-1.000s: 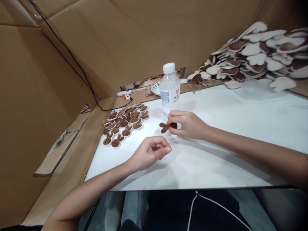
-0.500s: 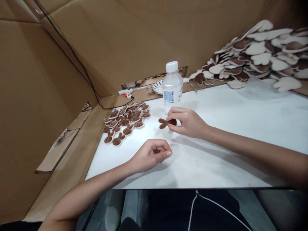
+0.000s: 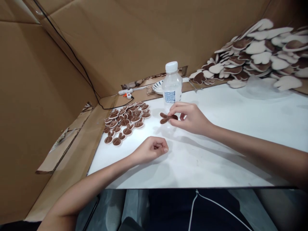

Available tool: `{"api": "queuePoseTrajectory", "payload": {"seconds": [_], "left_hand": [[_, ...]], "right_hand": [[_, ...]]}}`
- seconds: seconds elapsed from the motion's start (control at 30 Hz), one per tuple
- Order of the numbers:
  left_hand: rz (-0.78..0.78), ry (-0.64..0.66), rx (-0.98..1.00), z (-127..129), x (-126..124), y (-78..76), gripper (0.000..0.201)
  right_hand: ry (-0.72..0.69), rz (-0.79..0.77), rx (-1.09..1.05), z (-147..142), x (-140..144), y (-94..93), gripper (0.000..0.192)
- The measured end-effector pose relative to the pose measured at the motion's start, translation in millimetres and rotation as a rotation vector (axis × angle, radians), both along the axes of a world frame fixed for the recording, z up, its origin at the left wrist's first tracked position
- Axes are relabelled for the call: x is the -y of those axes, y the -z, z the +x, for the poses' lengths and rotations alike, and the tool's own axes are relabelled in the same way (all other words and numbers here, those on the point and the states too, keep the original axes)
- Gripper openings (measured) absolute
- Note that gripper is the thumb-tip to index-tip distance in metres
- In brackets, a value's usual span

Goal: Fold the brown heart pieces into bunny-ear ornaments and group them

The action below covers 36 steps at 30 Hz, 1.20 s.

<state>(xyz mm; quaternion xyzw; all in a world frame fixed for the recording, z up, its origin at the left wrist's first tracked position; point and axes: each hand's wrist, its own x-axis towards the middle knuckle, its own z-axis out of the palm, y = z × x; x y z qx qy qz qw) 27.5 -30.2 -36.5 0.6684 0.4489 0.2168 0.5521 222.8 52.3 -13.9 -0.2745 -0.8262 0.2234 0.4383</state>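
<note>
Between the thumb and fingers of my right hand [image 3: 190, 118] is a brown plush cutout [image 3: 164, 120] with two ear-like lobes pointing left. It is held over the white tabletop [image 3: 231, 128], just in front of a clear plastic bottle [image 3: 172, 84] with a white cap. My left hand [image 3: 151, 149] is closed, nearer the table's front edge, fingers curled and thumb against them; whether something small is inside is hidden. Left of both hands lies a group of small brown, white-edged rabbit-head pieces [image 3: 128, 131], some overlapping.
A large heap of brown and white plush cutouts [image 3: 261, 59] rises at the back right, beside a sheet of clear plastic [image 3: 258, 86]. A white glue gun [image 3: 126, 93] with an orange trigger and a striped plate [image 3: 157, 87] are at the back. Cardboard walls [image 3: 134, 41] enclose the table.
My right hand has lifted slightly up and away with the brown cutout, closer to the bottle. My left hand has shifted a little left and stays closed.
</note>
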Motion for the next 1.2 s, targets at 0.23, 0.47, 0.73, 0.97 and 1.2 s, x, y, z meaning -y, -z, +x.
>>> {"api": "queuePoseTrajectory", "payload": {"seconds": [0.23, 0.47, 0.73, 0.97, 1.2], "left_hand": [[0.11, -0.078, -0.13, -12.2, -34.9, -6.1, 0.011], [0.163, -0.131, -0.146, -27.0, -85.8, -25.1, 0.009], [0.292, -0.096, -0.134, -10.3, -114.0, -45.8, 0.008], [0.386, -0.177, -0.07, -3.6, -105.5, -63.5, 0.011], [0.397, -0.162, -0.078, 13.9, -56.5, -88.5, 0.009]], "right_hand": [[0.0, -0.202, -0.072, 4.3, -2.2, -7.3, 0.004], [-0.108, -0.206, -0.074, 7.3, -7.8, -4.2, 0.005], [-0.307, -0.18, 0.06, 5.9, -9.0, 1.0, 0.011], [-0.254, -0.096, 0.173, 4.0, -11.1, 8.7, 0.015], [-0.176, -0.147, 0.204, 0.6, -10.3, 14.5, 0.008]]}}
